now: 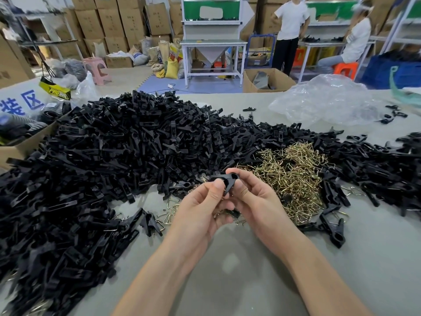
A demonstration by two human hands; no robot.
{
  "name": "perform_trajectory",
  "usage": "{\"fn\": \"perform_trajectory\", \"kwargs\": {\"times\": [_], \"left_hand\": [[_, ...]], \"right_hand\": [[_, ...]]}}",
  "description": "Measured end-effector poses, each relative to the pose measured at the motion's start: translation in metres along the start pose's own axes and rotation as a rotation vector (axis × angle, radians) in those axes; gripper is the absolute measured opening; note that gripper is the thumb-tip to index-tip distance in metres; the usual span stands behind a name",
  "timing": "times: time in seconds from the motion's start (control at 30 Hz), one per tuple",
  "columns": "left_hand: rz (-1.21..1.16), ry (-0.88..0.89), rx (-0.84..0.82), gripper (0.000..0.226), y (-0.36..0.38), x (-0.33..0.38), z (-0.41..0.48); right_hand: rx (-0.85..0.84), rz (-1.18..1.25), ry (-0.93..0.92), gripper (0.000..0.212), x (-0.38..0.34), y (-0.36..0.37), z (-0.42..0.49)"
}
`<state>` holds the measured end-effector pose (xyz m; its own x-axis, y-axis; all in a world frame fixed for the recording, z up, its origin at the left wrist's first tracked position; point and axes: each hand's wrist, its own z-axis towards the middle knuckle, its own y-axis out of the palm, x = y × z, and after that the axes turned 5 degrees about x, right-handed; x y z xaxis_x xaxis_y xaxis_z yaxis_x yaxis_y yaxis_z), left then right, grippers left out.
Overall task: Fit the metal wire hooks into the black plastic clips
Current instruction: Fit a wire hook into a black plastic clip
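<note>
L hand (200,202) & R hand (256,197) are both pinching one black plastic clip (222,179) w/ curled thumbs & fingers, holding it above the grey table (227,270), just in front of the heap of brass-coloured wire hooks (293,174). A big pile of black clips (109,151) is lying to the left & behind. Can't tell if a hook is sitting in the held clip.

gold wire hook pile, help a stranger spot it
On the grey worktable sprawls a heap of black plastic clips. Just beyond the right hand lies the pile of gold metal wire hooks, the only shiny tangle amid black.
</note>
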<state>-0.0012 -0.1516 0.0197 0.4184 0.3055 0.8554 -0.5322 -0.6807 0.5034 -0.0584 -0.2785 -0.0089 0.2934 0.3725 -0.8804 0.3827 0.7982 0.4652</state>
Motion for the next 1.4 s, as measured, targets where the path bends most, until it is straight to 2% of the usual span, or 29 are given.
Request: {"fn": "perform_trajectory", "kwargs": {"times": [0.2,0.3,0.4,0.6,0.97,1.13,1.27,1.4], "left_hand": [[-0.034,-0.015,-0.038,0.050,-0.003,0.006,-0.003],[-0.023,-0.039,-0.143,0.044,-0.004,0.007,-0.006],[-0.145,-0.065,-0.207,0.035,-0.002,0.004,-0.006],[-0.262,-0.103,-0.210,0.027,-0.007,0.003,-0.003],[-0.298,-0.167,-0.211,0.022,-0.012,0.002,0.001],[-0.333,-0.188,-0.154,0.019,-0.011,-0.002,0.002],[-0.355,-0.184,-0.158,0.021,-0.009,-0.002,0.004],[-0.446,-0.252,-0.178,0.023,-0.015,0.002,0.008]], "right_hand": [[0.011,-0.141,-0.020,0.027,-0.004,0.002,-0.002],[0.018,-0.238,-0.027,0.026,-0.003,-0.001,-0.003],[-0.003,-0.257,-0.008,0.025,-0.002,0.001,-0.006],[0.031,-0.216,0.003,0.026,-0.007,0.003,-0.007],[0.037,-0.268,-0.018,0.025,-0.011,-0.002,-0.008],[0.068,-0.272,-0.025,0.021,-0.013,-0.001,-0.008],[0.045,-0.280,-0.015,0.023,-0.011,-0.003,-0.008],[0.003,-0.253,0.020,0.029,-0.008,-0.003,-0.005]]}}
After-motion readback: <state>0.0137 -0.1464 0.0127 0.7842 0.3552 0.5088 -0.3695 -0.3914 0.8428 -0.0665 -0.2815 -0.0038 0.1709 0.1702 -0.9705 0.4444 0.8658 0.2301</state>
